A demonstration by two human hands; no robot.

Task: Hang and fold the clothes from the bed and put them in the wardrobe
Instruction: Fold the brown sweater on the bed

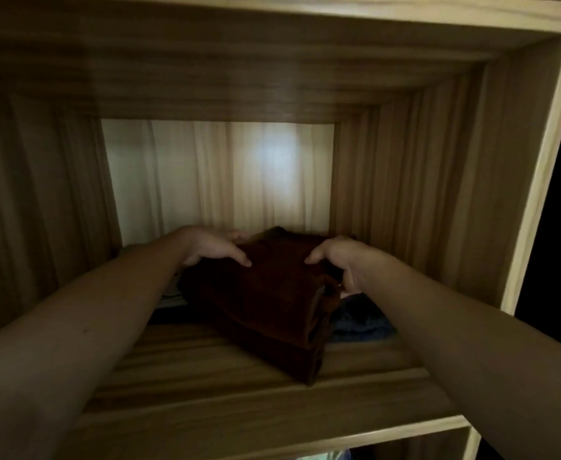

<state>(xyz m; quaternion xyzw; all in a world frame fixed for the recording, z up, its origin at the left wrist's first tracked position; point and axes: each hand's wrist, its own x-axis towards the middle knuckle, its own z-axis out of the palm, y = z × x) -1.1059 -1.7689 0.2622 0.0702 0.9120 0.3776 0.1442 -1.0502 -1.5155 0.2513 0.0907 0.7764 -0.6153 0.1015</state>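
Note:
A folded dark brown garment lies on a wooden wardrobe shelf, its near end reaching toward the shelf's front edge. My left hand grips the garment's far left side, thumb on top and fingers wrapped behind. My right hand grips the far right side, thumb on top and fingers curled down along the edge. Both forearms reach into the dim compartment.
A dark blue folded garment lies on the shelf right of the brown one. Pale folded fabric shows under my left wrist. Wooden side walls close the compartment; the back panel is lit. A lower compartment opens below the shelf.

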